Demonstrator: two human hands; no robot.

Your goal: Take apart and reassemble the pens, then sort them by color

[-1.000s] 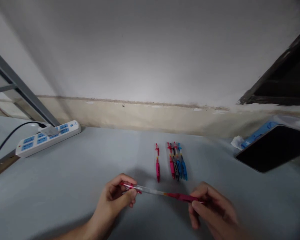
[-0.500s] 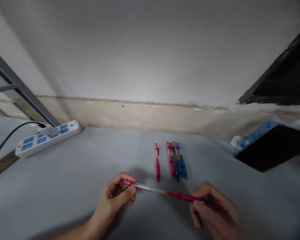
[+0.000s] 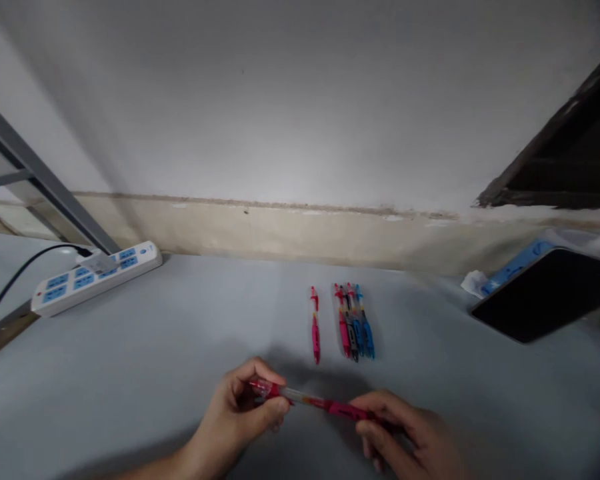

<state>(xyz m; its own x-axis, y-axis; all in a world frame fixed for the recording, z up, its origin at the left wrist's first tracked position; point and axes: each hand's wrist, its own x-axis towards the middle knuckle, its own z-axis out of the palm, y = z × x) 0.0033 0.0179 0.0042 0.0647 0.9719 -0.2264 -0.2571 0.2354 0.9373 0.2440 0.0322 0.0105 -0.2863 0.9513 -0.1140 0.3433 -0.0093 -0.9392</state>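
Observation:
A red pen (image 3: pixel 304 399) spans the space between my two hands, above the table. My left hand (image 3: pixel 245 407) pinches its rear end, where the red clip and clear barrel show. On the pen's red rubber grip, the thumb and fingers of my right hand (image 3: pixel 390 427) are closed near the tip. The clear section is visible between the hands; the tip itself is hidden by my fingers. Beyond my hands, a single red pen (image 3: pixel 315 333) lies on the table. To its right sits a row of several pens (image 3: pixel 353 330), with red, black and blue grips.
A white power strip (image 3: pixel 97 277) with a plugged-in charger and black cable lies at the left. A dark-screened device (image 3: pixel 545 293) leans at the right, near a blue packet (image 3: pixel 520 267) and crumpled tissue (image 3: pixel 475 283). The wall (image 3: pixel 300 230) bounds the grey table (image 3: pixel 220 307).
My hands have come closer together, and the pen between them is shorter, with less of the clear section showing. My right hand moved left; my left hand shifted slightly right and down.

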